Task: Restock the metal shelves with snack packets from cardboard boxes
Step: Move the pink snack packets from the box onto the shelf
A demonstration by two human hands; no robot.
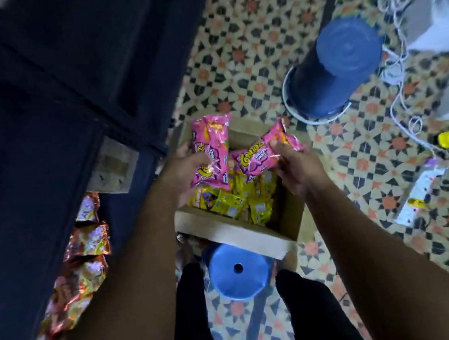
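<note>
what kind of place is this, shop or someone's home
Probably a small shop's stock area. Dark metal shelves hold rows of orange snack packets, a cardboard box of yellow packets sits on the tiled floor, and each hand holds a pink packet.

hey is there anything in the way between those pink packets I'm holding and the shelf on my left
Nothing visible blocks it. The left hand and right hand each hold a pink packet above the open cardboard box. The metal shelf stands directly left, orange packets already on a lower level.
</note>
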